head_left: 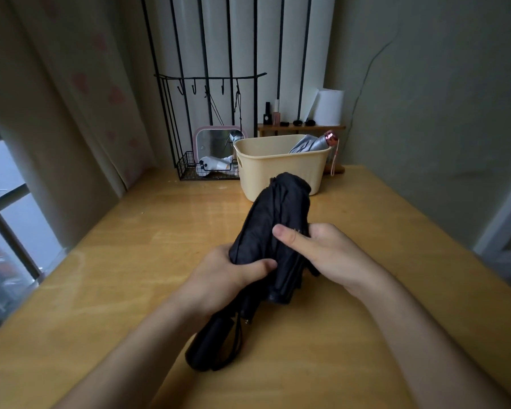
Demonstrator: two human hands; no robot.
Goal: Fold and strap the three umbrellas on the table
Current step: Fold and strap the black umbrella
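Black folding umbrella [273, 231] is at mid-frame over the bench [124, 261]. Its tip points away toward the cream basket [278, 172] and its handle sits low, near the body. I cannot tell whether the handle touches the bench. The canopy is gathered, and no strap is visibly closed round it.

Left hand [227, 276] grips the bundle from its side, thumb on top and fingers wrapped under, likely so the pleats cannot spring open. Right hand [325, 252] holds the opposite side with the thumb flat across the fabric and fingers hidden behind, probably pressing folds in or feeling for the strap.

Both forearms reach forward, wrists turned inward.

Silver umbrella [309, 143] lies in the basket, apparently finished. The third umbrella is not in view.
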